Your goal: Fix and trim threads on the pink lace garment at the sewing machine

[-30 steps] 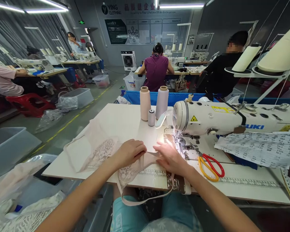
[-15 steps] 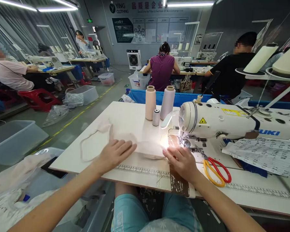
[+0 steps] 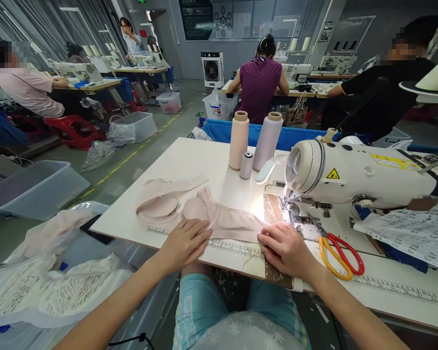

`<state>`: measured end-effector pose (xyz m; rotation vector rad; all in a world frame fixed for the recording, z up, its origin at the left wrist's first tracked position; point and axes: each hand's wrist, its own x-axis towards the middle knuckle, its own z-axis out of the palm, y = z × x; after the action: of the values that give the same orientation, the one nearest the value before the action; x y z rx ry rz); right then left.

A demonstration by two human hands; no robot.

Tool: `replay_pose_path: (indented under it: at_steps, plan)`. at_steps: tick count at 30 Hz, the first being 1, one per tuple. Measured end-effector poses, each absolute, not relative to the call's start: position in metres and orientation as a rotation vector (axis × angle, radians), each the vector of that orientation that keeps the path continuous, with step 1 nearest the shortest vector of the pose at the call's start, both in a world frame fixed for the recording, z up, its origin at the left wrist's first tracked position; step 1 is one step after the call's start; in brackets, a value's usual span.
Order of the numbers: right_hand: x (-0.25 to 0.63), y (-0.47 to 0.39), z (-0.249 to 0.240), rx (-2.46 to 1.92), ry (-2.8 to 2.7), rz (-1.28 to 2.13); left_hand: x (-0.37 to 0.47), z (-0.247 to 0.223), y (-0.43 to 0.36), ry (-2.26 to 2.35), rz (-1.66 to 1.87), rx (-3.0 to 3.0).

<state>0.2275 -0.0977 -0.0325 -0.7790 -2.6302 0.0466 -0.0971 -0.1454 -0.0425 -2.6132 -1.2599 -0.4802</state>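
A pale pink bra (image 3: 237,222) lies across the white table, its cups and one wing to the left, the other wing stretched toward the sewing machine (image 3: 350,170). My left hand (image 3: 188,243) rests palm down on its lower edge beside a cup, fingers slightly bent and spread. My right hand (image 3: 286,248) has its fingertips pressed together on the wing's right end, just left of the lit needle area. Orange and red scissors (image 3: 341,253) lie right of my right hand.
Two thread cones (image 3: 238,141) (image 3: 267,141) and a small spool (image 3: 246,165) stand behind the fabric. Printed paper (image 3: 409,233) lies at the right. A plastic bin with lace pieces (image 3: 73,287) is at the lower left. Other people sit at machines beyond.
The bra has been laid flatter, with its cups and left wing now spread on the table. Both hands stay on the fabric. The view has tilted down and shifted left.
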Motion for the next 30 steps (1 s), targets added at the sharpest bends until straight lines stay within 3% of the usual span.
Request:
replay_pose_path:
  at_steps: [15, 30]
  plan:
    - [0.220, -0.093, -0.032, -0.816, -2.466, -0.004, -0.089, -0.040, -0.148, -1.261, -0.735, -2.562]
    - [0.174, -0.017, -0.018, -1.387, -2.772, -0.205, -0.093, -0.011, -0.114, -1.563, -1.082, -2.631]
